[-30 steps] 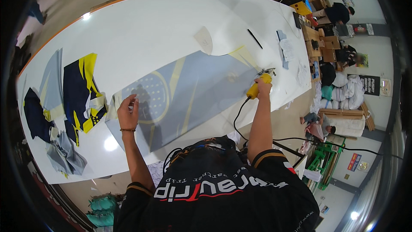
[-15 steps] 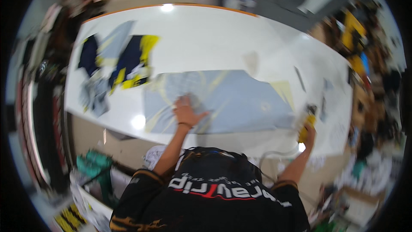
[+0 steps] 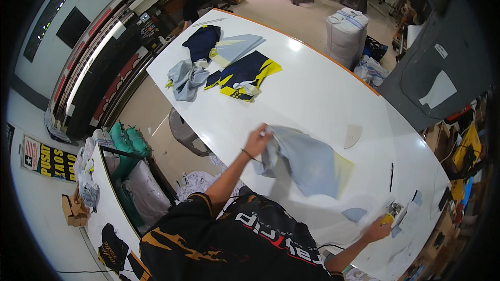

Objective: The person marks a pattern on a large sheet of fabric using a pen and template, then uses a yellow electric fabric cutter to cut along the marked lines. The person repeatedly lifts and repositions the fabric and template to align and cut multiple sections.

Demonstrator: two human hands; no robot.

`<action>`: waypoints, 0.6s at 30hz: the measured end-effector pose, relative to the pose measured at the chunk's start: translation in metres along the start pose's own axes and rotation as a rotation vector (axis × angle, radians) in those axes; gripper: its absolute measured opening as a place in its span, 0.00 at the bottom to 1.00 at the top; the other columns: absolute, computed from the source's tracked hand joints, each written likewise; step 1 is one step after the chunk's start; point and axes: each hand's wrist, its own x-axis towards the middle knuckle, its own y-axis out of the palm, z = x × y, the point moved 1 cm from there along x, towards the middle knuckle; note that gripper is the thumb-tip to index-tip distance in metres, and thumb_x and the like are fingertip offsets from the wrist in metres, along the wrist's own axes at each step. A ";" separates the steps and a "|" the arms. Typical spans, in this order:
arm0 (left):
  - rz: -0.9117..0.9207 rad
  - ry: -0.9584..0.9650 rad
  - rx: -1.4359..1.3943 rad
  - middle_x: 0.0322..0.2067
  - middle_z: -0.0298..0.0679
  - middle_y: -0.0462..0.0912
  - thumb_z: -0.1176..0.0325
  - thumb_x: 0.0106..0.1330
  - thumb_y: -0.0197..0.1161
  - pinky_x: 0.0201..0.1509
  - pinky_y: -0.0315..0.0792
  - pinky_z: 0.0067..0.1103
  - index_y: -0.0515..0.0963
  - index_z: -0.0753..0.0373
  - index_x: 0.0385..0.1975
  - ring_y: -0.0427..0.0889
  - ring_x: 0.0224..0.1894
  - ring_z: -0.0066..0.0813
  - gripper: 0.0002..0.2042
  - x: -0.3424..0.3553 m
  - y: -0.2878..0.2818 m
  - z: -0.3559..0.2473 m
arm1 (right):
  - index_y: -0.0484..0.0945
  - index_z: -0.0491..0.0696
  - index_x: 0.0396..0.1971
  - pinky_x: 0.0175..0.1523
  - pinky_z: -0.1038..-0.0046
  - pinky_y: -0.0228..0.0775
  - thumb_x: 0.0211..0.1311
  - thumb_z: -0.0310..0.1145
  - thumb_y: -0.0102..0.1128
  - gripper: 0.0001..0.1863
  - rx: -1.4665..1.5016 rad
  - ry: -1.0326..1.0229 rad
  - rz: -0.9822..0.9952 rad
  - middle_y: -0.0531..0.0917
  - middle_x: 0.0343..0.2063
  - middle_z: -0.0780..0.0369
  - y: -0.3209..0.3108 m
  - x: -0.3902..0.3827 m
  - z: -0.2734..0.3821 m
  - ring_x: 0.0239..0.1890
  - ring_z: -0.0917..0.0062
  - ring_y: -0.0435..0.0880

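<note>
The cloth, grey-blue with a pale yellow end at its four o'clock, is over the middle of the white table, its left part raised and folded. The left hand is at the cloth's ten o'clock edge, fingers closed on a pinch of it. The right hand, well apart at the cloth's four o'clock, is wrapped around the yellow cutter; whether the blade touches the table cannot be told. A small grey scrap lies between cloth and cutter. From the cloth, a pale card lies near at two o'clock, a black pen past three, and a navy-and-yellow piece at eleven, with crumpled grey fabric at ten.
</note>
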 end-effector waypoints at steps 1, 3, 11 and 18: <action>-0.116 0.054 0.119 0.28 0.34 0.77 0.59 0.73 0.66 0.29 0.72 0.21 0.79 0.66 0.47 0.74 0.25 0.18 0.16 0.018 -0.029 -0.008 | 0.74 0.48 0.66 0.66 0.54 0.69 0.70 0.52 0.61 0.32 0.079 -0.121 -0.028 0.77 0.61 0.50 0.011 -0.011 0.004 0.64 0.52 0.74; -0.356 0.097 0.214 0.28 0.34 0.77 0.55 0.73 0.66 0.31 0.71 0.23 0.79 0.68 0.54 0.74 0.27 0.19 0.21 0.060 -0.101 -0.006 | 0.75 0.47 0.65 0.64 0.53 0.70 0.69 0.51 0.63 0.31 0.024 -0.249 -0.059 0.78 0.58 0.50 0.032 -0.041 0.023 0.61 0.51 0.76; -0.956 0.188 0.521 0.39 0.54 0.84 0.56 0.70 0.67 0.48 0.75 0.38 0.78 0.70 0.44 0.84 0.42 0.52 0.19 0.213 -0.342 -0.038 | 0.81 0.44 0.52 0.53 0.52 0.74 0.62 0.33 0.66 0.19 0.344 -0.088 0.264 0.83 0.48 0.48 0.036 -0.151 0.033 0.51 0.52 0.81; -0.441 0.176 0.664 0.52 0.54 0.83 0.55 0.61 0.72 0.63 0.73 0.40 0.78 0.68 0.55 0.79 0.59 0.53 0.27 0.276 -0.250 0.110 | 0.82 0.43 0.43 0.54 0.52 0.76 0.47 0.39 0.72 0.22 -0.343 0.209 0.783 0.86 0.41 0.52 -0.059 -0.207 0.052 0.46 0.52 0.85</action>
